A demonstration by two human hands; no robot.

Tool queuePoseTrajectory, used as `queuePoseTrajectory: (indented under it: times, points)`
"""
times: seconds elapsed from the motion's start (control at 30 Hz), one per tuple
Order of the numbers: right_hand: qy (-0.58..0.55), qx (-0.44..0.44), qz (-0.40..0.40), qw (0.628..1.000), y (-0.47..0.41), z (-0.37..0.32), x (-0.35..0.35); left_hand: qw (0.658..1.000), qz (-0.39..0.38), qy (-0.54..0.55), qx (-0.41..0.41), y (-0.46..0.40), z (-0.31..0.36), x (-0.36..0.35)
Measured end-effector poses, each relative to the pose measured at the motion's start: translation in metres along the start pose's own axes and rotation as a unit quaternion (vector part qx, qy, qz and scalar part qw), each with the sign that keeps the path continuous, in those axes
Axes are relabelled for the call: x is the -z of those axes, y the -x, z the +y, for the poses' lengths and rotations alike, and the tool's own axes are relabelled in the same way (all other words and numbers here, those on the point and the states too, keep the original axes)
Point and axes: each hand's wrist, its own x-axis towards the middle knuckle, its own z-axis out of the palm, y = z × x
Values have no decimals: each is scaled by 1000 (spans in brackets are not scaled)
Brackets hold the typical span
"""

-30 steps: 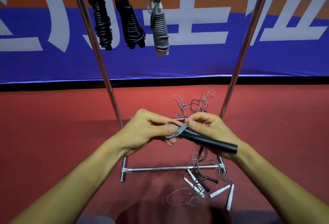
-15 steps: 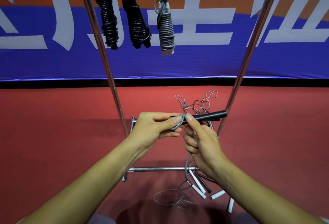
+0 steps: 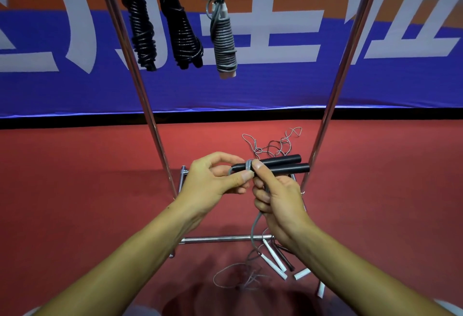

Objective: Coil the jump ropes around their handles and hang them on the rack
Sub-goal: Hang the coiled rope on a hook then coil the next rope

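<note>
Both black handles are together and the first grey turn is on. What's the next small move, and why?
Probably bring the right hand round for another turn beside the first. The left hand pinches the two black handles at their near end, only a wrap or so of grey cord sits there, and the cord hangs slack from the right hand to the floor.

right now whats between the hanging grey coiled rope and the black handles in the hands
Head view: nothing hangs or stands between the grey coiled rope and the two black cylindrical handles; only blue banner and red floor behind.
</note>
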Motion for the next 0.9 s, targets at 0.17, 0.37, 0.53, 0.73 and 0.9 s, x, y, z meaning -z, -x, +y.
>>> queuePoseTrajectory:
  times: [0.17,0.37,0.53,0.73,0.9]
  points:
    - [-22,-9,5,1000,3,-1,-1,996,-80,-46,-17,-9,1,9]
    - [7,-3,-11,1000,3,1,0,985,-128,-106,-47,-10,1,19]
    - [-7,18,-40,999,-1,-5,0,983,-134,-108,-63,-8,6,24]
    - [-12,25,-43,999,1,-4,-1,985,-145,-75,-55,-5,3,24]
    - [48,37,-33,998,1,-6,-3,985,-134,-89,-62,-7,2,25]
